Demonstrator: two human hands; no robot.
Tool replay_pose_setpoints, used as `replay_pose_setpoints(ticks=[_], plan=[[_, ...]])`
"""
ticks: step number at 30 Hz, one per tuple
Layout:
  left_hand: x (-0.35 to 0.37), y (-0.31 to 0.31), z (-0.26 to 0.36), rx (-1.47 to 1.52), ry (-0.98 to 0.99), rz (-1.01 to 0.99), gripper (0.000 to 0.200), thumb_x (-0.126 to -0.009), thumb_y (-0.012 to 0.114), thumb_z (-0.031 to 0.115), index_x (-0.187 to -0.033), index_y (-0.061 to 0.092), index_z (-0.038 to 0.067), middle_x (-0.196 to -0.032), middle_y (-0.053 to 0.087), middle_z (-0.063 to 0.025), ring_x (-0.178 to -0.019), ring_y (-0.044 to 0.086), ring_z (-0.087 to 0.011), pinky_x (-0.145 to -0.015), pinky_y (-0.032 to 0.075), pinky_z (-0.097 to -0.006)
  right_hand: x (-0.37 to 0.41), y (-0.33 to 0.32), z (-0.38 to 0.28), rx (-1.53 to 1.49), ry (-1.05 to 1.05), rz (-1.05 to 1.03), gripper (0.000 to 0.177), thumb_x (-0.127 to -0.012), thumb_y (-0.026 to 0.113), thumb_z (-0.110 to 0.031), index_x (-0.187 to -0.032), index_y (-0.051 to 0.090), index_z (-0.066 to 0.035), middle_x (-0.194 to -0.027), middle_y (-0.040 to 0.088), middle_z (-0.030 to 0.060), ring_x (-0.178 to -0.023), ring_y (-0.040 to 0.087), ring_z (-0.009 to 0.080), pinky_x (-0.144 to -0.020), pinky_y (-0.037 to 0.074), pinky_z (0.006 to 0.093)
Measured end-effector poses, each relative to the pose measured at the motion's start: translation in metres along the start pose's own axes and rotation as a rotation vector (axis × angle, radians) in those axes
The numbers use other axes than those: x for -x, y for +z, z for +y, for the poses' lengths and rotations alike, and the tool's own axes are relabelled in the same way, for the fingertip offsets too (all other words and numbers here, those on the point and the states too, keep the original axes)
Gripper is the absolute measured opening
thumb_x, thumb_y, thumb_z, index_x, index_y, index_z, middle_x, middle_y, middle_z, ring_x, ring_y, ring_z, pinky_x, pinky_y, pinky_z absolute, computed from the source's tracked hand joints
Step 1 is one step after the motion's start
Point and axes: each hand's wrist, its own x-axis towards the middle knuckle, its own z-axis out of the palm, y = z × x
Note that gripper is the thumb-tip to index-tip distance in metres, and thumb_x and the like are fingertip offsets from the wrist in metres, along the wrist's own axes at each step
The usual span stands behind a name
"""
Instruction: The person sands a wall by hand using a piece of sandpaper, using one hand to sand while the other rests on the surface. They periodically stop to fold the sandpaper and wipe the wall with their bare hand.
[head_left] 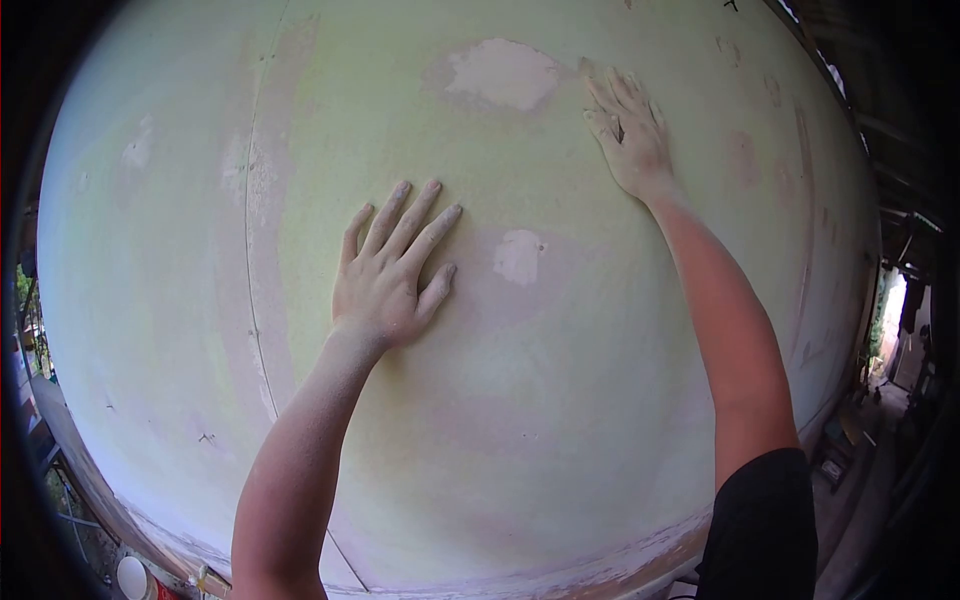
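Observation:
A large pale green surface (600,380) with pinkish patches fills most of the head view. My left hand (392,272) lies against it left of centre, dusty, with its fingers spread and nothing held. Higher up on the right, my right hand (632,138) rests on the same surface with its fingers extended; dust coats it too. Beside my right hand is a big whitish patch (503,74). Between the two hands, lower down, sits a smaller whitish patch (518,257). A thin dark seam (249,250) runs down the surface to the left of my left hand.
A white round container (132,577) stands at the bottom left, below the surface's edge. Cluttered items and a bright opening (888,325) show beyond the right edge. Dark beams are at the upper right.

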Motion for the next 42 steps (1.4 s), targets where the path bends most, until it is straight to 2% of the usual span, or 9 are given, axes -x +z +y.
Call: replay_pose_setpoints(ticks=[7,12,16,18,22,28,34,39,42], plan=[[0.000,0.000,0.001,0.007,-0.014,0.020,0.062,-0.101,0.054,0.041,-0.161,0.042,0.031,-0.172,0.031,0.0021,-0.160,0.024,-0.0236,-0.131,0.014,-0.0495,0.005,0.008,-0.020,0.014,0.066,-0.030,0.050,-0.109,0.047,-0.048,-0.159,0.043,-0.044,-0.175,0.026,0.0018,-0.162,0.017,0.0239,-0.131,0.011,0.0514],[-0.002,-0.001,-0.001,0.017,-0.001,0.034,0.062,-0.100,0.055,0.040,-0.160,0.043,0.031,-0.172,0.031,0.0020,-0.160,0.025,-0.0240,-0.131,0.014,-0.0495,0.063,-0.030,-0.082,-0.122,-0.519,-0.382,0.043,-0.110,0.047,-0.043,-0.152,0.055,-0.040,-0.170,0.036,-0.0035,-0.161,0.022,0.0237,-0.131,0.013,0.0510],[0.001,0.000,-0.001,0.027,0.005,0.019,0.062,-0.100,0.055,0.040,-0.160,0.043,0.031,-0.172,0.031,0.0020,-0.160,0.025,-0.0237,-0.131,0.015,-0.0494,0.024,-0.022,-0.020,-0.116,-0.385,-0.300,0.039,-0.109,0.051,-0.040,-0.146,0.063,-0.037,-0.167,0.041,-0.0046,-0.159,0.026,0.0233,-0.131,0.016,0.0517],[0.002,0.000,-0.001,0.026,0.001,0.014,0.062,-0.100,0.054,0.040,-0.160,0.043,0.030,-0.172,0.031,0.0021,-0.160,0.024,-0.0235,-0.131,0.015,-0.0493,0.000,-0.009,-0.001,-0.047,0.105,0.029,0.039,-0.107,0.058,-0.034,-0.145,0.064,-0.034,-0.164,0.046,-0.0036,-0.158,0.030,0.0236,-0.130,0.020,0.0494],[0.002,0.000,-0.004,0.042,0.010,0.019,0.062,-0.100,0.053,0.040,-0.160,0.042,0.030,-0.173,0.030,0.0027,-0.160,0.023,-0.0228,-0.131,0.015,-0.0489,0.015,0.014,-0.044,-0.026,0.062,0.153,0.041,-0.107,0.058,-0.030,-0.148,0.062,-0.031,-0.161,0.051,-0.0022,-0.158,0.030,0.0237,-0.129,0.024,0.0462],[0.011,-0.001,-0.004,0.042,0.019,-0.006,0.061,-0.101,0.053,0.040,-0.160,0.042,0.030,-0.173,0.029,0.0034,-0.161,0.022,-0.0226,-0.132,0.015,-0.0485,0.019,-0.020,-0.042,-0.184,-0.445,-0.285,0.042,-0.110,0.048,-0.030,-0.151,0.059,-0.025,-0.161,0.051,-0.0010,-0.155,0.036,0.0262,-0.128,0.028,0.0451],[0.014,-0.002,-0.004,0.001,0.009,-0.045,0.060,-0.104,0.046,0.044,-0.163,0.036,0.033,-0.174,0.025,0.0065,-0.161,0.019,-0.0178,-0.133,0.012,-0.0469,-0.015,0.028,-0.041,0.018,0.114,0.192,0.042,-0.108,0.055,-0.023,-0.149,0.061,-0.022,-0.159,0.052,-0.0008,-0.152,0.041,0.0270,-0.126,0.033,0.0442],[0.015,-0.002,-0.004,0.049,0.021,-0.006,0.062,-0.101,0.053,0.038,-0.161,0.042,0.029,-0.173,0.030,0.0029,-0.161,0.022,-0.0233,-0.131,0.015,-0.0494,0.052,-0.015,-0.085,-0.303,-0.366,-0.235,0.042,-0.108,0.055,-0.025,-0.149,0.061,-0.021,-0.159,0.053,0.0039,-0.150,0.043,0.0275,-0.125,0.034,0.0429],[0.015,0.001,-0.003,0.030,0.025,-0.010,0.062,-0.100,0.053,0.038,-0.161,0.041,0.029,-0.173,0.029,0.0027,-0.161,0.022,-0.0235,-0.131,0.014,-0.0498,0.038,-0.018,-0.040,-0.150,-0.374,-0.153,0.041,-0.108,0.055,-0.028,-0.148,0.062,-0.020,-0.159,0.052,0.0035,-0.150,0.043,0.0273,-0.125,0.034,0.0426]])
